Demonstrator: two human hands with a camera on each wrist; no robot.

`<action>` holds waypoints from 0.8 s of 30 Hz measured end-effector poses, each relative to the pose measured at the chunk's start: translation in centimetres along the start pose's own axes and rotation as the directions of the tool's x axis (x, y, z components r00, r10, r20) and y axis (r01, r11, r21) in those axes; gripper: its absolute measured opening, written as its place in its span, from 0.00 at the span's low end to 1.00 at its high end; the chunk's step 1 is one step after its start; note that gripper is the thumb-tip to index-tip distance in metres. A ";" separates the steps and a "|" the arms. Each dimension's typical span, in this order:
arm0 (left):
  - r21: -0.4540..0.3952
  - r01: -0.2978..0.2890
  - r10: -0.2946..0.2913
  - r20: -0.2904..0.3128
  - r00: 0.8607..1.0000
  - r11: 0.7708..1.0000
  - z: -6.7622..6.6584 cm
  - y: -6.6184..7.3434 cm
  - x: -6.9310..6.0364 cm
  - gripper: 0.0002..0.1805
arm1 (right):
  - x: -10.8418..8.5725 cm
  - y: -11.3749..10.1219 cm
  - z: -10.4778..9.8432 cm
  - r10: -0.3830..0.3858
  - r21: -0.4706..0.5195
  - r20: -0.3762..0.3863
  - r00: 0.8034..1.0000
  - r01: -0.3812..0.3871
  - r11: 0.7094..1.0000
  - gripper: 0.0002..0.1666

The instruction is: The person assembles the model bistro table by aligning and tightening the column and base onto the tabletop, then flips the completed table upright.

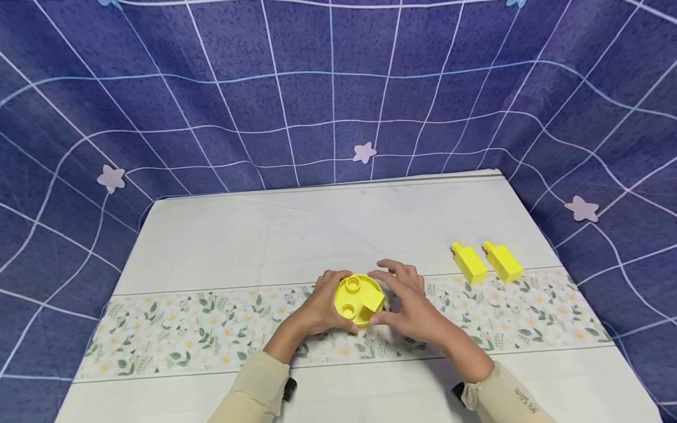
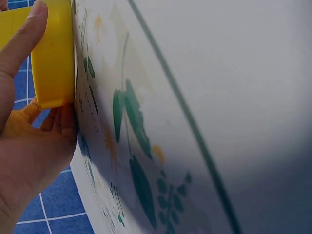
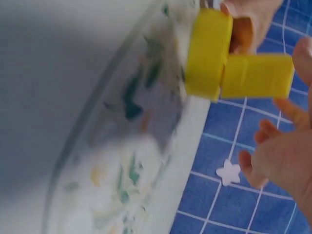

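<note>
My left hand grips the left side of a round yellow base, fingers behind and thumb in front; the left wrist view shows the thumb on the base's side wall. Two ring-shaped sockets show on the base's left half. On its right half a yellow block stands upright, seen side-on in the right wrist view as a block against the base. Around that block my right hand is spread, thumb at its near side and forefinger beyond it. Whether the fingertips touch the block is unclear.
Two more yellow blocks with narrow round necks, a left one and a right one, lie side by side at the right. A floral strip crosses the white tablecloth. Blue curtains hang behind and beside the table.
</note>
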State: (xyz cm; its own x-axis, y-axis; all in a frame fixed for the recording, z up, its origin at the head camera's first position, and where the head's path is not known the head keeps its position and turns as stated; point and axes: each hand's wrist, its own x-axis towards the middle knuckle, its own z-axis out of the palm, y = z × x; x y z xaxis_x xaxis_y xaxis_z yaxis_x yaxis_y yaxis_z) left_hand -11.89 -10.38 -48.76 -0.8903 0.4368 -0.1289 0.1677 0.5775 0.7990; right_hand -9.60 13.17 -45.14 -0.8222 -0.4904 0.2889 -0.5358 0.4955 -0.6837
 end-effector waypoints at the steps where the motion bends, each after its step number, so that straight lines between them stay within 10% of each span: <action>1: -0.003 0.002 -0.002 -0.002 1.000 1.000 0.0 0.0 0.0 0.61 | 0.1 0.1 -0.2 -0.011 -0.001 0.017 1.000 0.012 1.000 0.42; 15: 0.011 0.020 -0.020 -0.005 1.000 1.000 0.2 0.0 0.0 0.61 | 1.6 -0.1 1.0 0.138 -0.022 -0.029 0.990 -0.139 0.990 0.25; 24: -0.007 0.013 -0.013 -0.011 1.000 1.000 0.1 0.0 0.1 0.61 | 1.9 0.3 -0.4 0.097 0.067 0.134 0.986 -0.107 0.992 0.31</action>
State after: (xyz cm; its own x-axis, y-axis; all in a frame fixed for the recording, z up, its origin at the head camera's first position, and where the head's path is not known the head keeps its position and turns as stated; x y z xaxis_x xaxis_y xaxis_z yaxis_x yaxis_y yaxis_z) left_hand -11.87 -10.24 -48.82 -0.8969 0.4219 -0.1328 0.1534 0.5784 0.8012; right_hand -11.46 12.72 -44.53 -0.8371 -0.5319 0.1283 -0.4308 0.4961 -0.7538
